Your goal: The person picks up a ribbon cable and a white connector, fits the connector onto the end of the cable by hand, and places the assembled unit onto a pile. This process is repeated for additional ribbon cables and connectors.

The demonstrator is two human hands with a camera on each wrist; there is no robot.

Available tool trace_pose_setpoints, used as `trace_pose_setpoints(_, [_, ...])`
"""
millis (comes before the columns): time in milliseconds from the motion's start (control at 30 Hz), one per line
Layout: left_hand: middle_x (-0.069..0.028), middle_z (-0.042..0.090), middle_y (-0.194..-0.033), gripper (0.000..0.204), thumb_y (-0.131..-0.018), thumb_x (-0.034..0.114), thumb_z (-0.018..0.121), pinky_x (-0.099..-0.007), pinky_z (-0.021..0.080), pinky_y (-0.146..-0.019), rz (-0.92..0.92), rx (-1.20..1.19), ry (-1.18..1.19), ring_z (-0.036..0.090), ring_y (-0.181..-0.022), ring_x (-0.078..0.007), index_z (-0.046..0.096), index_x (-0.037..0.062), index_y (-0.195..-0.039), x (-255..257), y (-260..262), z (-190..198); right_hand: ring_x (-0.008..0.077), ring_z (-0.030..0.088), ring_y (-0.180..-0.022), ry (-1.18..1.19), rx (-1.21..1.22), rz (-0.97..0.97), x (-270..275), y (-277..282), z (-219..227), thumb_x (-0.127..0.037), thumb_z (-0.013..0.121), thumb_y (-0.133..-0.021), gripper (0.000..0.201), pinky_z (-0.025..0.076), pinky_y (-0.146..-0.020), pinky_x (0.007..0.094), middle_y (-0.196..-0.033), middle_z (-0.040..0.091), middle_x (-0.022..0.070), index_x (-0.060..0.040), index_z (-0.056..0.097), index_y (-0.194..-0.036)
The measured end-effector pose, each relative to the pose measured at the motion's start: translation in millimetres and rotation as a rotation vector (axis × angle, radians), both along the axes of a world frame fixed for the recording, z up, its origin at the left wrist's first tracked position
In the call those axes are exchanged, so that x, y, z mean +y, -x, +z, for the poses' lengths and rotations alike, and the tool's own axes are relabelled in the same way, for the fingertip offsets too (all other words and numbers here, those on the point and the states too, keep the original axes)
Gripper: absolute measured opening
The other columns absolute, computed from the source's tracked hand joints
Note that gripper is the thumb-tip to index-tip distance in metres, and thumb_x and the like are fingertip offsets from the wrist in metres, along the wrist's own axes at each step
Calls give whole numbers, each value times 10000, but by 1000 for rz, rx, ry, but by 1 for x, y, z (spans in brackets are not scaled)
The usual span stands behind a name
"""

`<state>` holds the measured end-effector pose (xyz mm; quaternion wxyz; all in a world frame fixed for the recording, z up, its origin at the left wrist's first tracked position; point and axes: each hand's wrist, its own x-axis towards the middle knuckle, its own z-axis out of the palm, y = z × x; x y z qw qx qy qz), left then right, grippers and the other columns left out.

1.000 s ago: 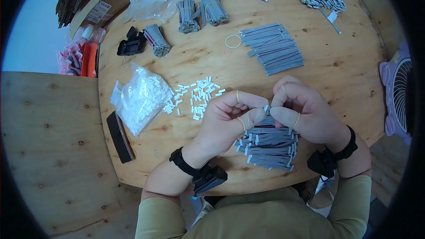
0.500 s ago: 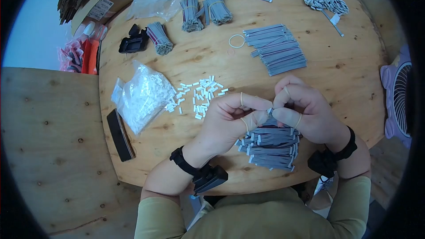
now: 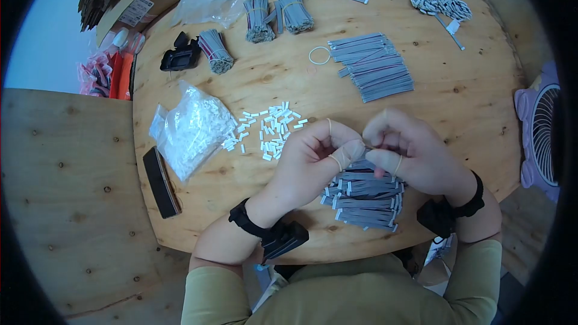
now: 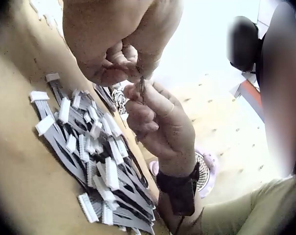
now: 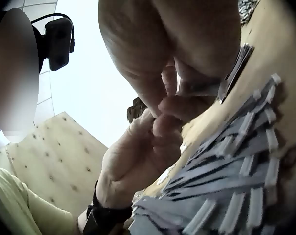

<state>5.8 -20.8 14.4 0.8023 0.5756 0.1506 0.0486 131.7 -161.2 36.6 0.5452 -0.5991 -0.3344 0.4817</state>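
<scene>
My left hand [image 3: 313, 162] and right hand [image 3: 415, 150] meet fingertip to fingertip above a pile of grey ribbon cables [image 3: 367, 201] with white connectors at their ends. Between them they pinch the end of one ribbon cable [image 4: 142, 91], its thin strands showing in the left wrist view. Most of that cable is hidden by the fingers. Pale finger covers sit on both thumbs and forefingers. The pile lies right under the hands; in the right wrist view its white connectors [image 5: 248, 166] fan out beside the right hand.
Loose white connectors [image 3: 278, 121] are scattered left of the hands, beside a clear bag [image 3: 198, 129] full of them. Beyond lie a flat stack of ribbon cables [image 3: 373, 66], banded bundles [image 3: 295, 11] and a black case [image 3: 180, 55]. A purple fan [image 3: 539, 135] stands at the right.
The white connector that showed between the fingertips is now mostly covered by the left fingers. The right forefinger has drawn back slightly from the left one. The pile stays put.
</scene>
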Motion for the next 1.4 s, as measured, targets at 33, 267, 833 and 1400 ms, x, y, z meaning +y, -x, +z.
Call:
trace_pose_setpoints(33, [-27, 586, -766, 53, -810, 36, 575, -203, 441, -632, 25, 19, -30, 540, -716, -58, 558, 6, -850, -1, 0, 0, 81, 539, -664, 49, 31, -5, 0, -4, 3, -1, 534, -797, 34, 429, -511, 196, -779, 450, 35, -3, 502, -807])
trace_pose_setpoints(267, [-58, 555, -663, 111, -753, 63, 630, -229, 416, -516, 33, 85, -960, 512, -569, -97, 547, 16, -811, -3, -1, -5, 181, 538, -618, 21, -572, 36, -3, -9, -9, 19, 560, -739, 84, 422, -544, 270, -671, 495, 83, -2, 507, -801])
trace_pose_setpoints(833, [-80, 491, -612, 118, -746, 114, 597, -340, 394, -536, -146, -160, -1124, 507, -609, -239, 525, 41, -689, 16, 2, -11, 254, 497, -796, -205, -1248, -176, 16, -44, -33, -41, 649, -658, 155, 413, -710, 335, -809, 543, 74, -46, 591, -802])
trace_pose_setpoints(1400, [-248, 262, -1313, 674, -812, 344, 515, -437, 198, -1016, 215, 157, -1649, 228, -1236, -391, 242, -50, -1285, 28, 86, -31, 285, 524, -950, -119, -1368, -99, 10, -49, -36, -139, 654, -684, 352, 382, -828, 379, -1008, 584, 127, -55, 584, -1018])
